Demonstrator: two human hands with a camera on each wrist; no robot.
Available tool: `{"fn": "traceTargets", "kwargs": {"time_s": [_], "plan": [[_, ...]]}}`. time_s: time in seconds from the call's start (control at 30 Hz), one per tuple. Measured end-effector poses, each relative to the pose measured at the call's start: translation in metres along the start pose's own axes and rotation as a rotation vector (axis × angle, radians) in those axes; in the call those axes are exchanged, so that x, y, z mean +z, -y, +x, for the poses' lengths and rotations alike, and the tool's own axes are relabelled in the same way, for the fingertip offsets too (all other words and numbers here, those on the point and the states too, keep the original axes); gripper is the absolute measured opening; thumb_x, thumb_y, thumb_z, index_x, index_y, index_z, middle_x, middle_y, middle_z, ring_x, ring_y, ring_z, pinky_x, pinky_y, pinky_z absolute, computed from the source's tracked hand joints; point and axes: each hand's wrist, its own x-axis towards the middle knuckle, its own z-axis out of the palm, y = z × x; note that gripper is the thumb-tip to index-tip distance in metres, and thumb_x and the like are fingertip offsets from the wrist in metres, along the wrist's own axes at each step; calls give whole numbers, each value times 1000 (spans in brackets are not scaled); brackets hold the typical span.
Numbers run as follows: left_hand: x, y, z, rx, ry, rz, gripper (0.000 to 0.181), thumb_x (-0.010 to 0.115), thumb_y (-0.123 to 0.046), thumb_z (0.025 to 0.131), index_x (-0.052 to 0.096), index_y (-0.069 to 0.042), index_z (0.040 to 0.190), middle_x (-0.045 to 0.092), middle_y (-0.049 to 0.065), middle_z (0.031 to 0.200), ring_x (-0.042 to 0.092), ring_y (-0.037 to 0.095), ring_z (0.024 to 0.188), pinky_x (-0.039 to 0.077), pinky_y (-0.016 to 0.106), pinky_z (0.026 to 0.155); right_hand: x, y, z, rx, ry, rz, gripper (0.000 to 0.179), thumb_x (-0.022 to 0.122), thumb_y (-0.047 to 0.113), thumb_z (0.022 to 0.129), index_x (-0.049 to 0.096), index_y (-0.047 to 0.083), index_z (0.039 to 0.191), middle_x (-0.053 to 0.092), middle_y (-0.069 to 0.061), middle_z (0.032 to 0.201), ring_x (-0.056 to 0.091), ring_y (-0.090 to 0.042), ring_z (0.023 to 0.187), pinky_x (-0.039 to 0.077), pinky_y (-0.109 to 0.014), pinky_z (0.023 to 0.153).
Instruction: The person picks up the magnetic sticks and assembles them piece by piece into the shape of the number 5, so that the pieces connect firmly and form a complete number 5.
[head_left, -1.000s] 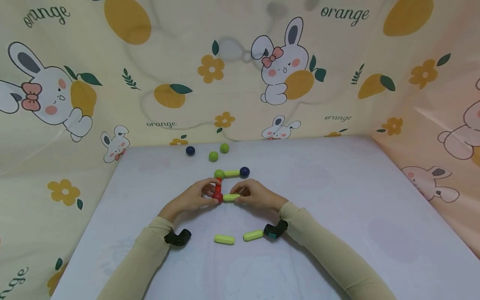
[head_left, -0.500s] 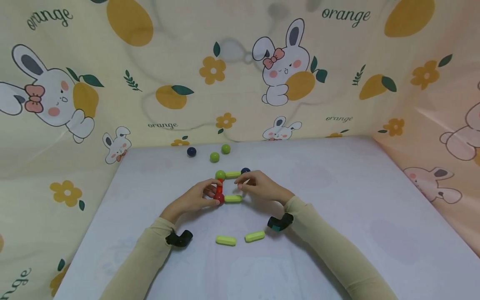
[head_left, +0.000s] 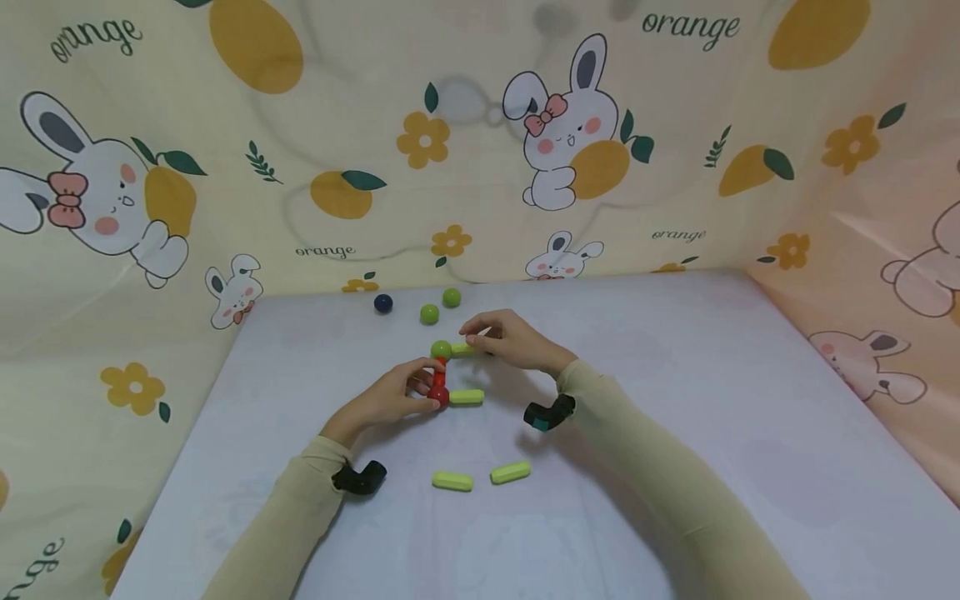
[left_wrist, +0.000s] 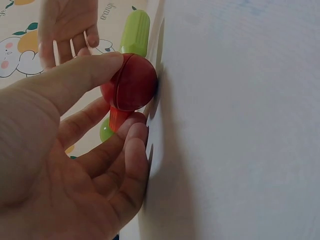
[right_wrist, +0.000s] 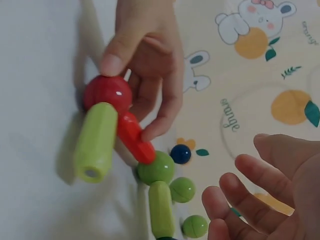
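My left hand (head_left: 390,392) holds the joined pieces near the table's middle, thumb on a red ball (right_wrist: 107,94) and a finger on the red stick (right_wrist: 136,137). From the red ball a yellow-green stick (head_left: 467,397) points right, its far end bare. The red stick runs back to a green ball (head_left: 441,350), which bears a second yellow-green stick (right_wrist: 161,210). A dark blue ball at that stick's end is mostly hidden behind my right hand (head_left: 513,340) in the head view. This hand hovers there, fingers loosely bent, gripping nothing.
Two loose yellow-green sticks, one left (head_left: 452,481) and one right (head_left: 511,472), lie toward the front. Farther back rest a dark blue ball (head_left: 383,303) and two green balls, one nearer (head_left: 429,314) and one farther (head_left: 452,297). A printed cloth (head_left: 480,192) rises behind the table.
The right hand has let go of the front yellow-green stick and moved back, over the rear stick's blue end. My left hand keeps its grip in place.
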Motion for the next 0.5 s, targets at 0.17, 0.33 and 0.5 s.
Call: {"fn": "traceTargets", "kwargs": {"time_s": [0.17,0.33,0.5], "plan": [[-1,0,1,-7,0,-1,50,74,-16,93,53,-11,137,64,14,125,61,27,114,53,39,94,-6,3,16,32,-24,21,32,56,21,103,65,5,130,63,-22,133,68,-40,107,55,-39,94],[0,-1,0,-24,2,-4,51,73,-16,93,52,-12,139,63,13,126,61,26,114,52,38,94,-10,2,31,61,-41,28,34,54,22,105,62,7,134,62,-17,133,65,-43,112,54,-44,94],[0,-2,0,-24,3,-1,51,74,-15,93,52,-12,139,63,13,125,61,25,113,52,39,94,-9,-1,46,93,-64,53,38,55,20,104,58,3,138,60,-19,138,61,-42,119,52,-49,98]]}}
